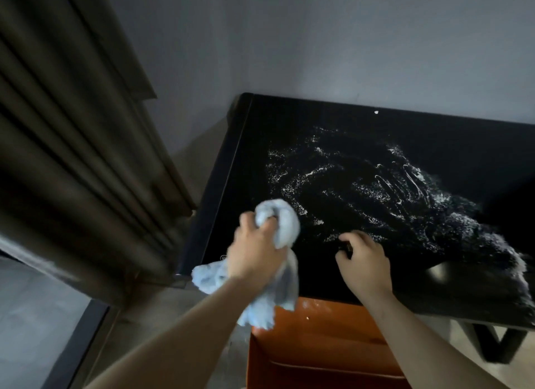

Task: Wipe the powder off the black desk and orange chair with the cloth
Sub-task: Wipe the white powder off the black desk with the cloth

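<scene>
The black desk (252, 163) fills the middle and right of the head view, smeared with white powder (376, 192) from its centre to its right front edge. My left hand (254, 252) grips a bunched light blue cloth (285, 223) over the desk's front left part; loose ends of the cloth hang below my wrist. My right hand (362, 261) hovers or rests near the desk's front edge with its fingers curled; something small and dark shows under the fingers, unclear what. The orange chair (324, 345) stands pushed under the desk's front edge, with a few pale specks on it.
Dark brown curtains (72, 157) hang at the left, close to the desk's left end. A grey wall (318, 41) runs behind the desk. A black desk leg (498, 345) stands at the lower right. Pale floor shows between curtain and chair.
</scene>
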Motion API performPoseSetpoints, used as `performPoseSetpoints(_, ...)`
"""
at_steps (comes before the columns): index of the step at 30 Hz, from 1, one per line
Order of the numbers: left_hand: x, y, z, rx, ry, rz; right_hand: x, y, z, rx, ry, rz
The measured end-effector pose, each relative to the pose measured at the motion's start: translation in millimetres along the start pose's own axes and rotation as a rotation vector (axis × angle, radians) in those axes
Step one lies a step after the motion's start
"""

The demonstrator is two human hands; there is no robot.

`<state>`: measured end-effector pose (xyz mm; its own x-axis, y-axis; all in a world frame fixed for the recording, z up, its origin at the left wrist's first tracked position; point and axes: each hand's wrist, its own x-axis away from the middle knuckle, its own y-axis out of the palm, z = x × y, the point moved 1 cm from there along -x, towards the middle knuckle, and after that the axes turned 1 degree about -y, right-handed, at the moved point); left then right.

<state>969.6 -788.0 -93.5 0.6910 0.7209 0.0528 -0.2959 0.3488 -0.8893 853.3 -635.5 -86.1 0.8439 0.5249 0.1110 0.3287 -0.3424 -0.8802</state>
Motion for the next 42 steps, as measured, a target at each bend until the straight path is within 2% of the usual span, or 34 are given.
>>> performPoseSetpoints(3,-32.5,-24.1,-36.8,-0.044,-0.218,0.126,-16.1,-7.3,6.1,-0.011,-0.03,-0.014)
performPoseSetpoints(6,-54.3,-21.6,-39.9,-0.043,-0.426,0.133,-34.1,-10.9,11.2,0.011,-0.065,-0.025)
performPoseSetpoints(8,-54.9,-5.3,-12.9,-0.08,-0.397,0.132,-43.7,-9.8,12.9,0.002,-0.095,-0.024)
performPoseSetpoints(12,-33.5,44.0,57.4,-0.068,-0.016,0.026,-63.6,-10.0,14.7,0.014,-0.11,-0.046)
performPoseSetpoints(14,-33.0,47.2,67.3,-0.037,0.072,0.026,-75.1,-12.2,14.4,0.041,-0.128,-0.057)
performPoseSetpoints(16,-48.3,31.6,51.6,-0.06,0.043,0.122,-85.9,-15.1,14.4,0.026,-0.152,-0.062)
performPoseSetpoints(19,-79.0,2.3,7.6,-0.108,-0.185,0.246,-94.9,-13.8,10.8,-0.014,-0.188,-0.091)
performPoseSetpoints(22,-96.3,0.0,-10.1,-0.123,-0.431,0.21,-98.1,-5.5,6.3,-0.031,-0.208,-0.098)
performPoseSetpoints(24,-93.3,9.6,2.2,-0.133,-0.407,0.176,-98.3,0.8,2.6,-0.045,-0.211,-0.093)
performPoseSetpoints(28,-72.3,34.4,40.0,-0.112,-0.083,0.082,-99.2,5.5,-0.8,-0.022,-0.183,-0.083)
performPoseSetpoints(30,-67.7,30.3,40.2,-0.093,0.017,0.094,-101.0,4.0,-0.4,-0.026,-0.182,-0.063)
performPoseSetpoints(32,-78.8,12.6,23.9,-0.083,-0.012,0.191,-103.2,1.6,2.0,-0.053,-0.188,-0.046)
performPoseSetpoints(34,-101.0,-6.4,-0.3,-0.109,-0.139,0.277,-104.1,1.3,3.4,-0.056,-0.205,-0.067)
performPoseSetpoints(38,-143.8,-20.2,-27.9,-0.147,-0.467,0.167,-107.2,5.3,1.5,-0.008,-0.218,-0.09)
performPoseSetpoints(39,-146.3,-17.1,-25.2,-0.152,-0.501,0.14,-108.5,6.1,-0.3,-0.013,-0.222,-0.086)
performPoseSetpoints(40,-146.3,-11.7,-18.4,-0.164,-0.48,0.124,-110.6,6.7,-2.4,-0.027,-0.23,-0.079)
performPoseSetpoints(42,-138.3,7.3,2.7,-0.154,-0.32,0.088,-115.7,7.0,-6.2,-0.054,-0.239,-0.078)
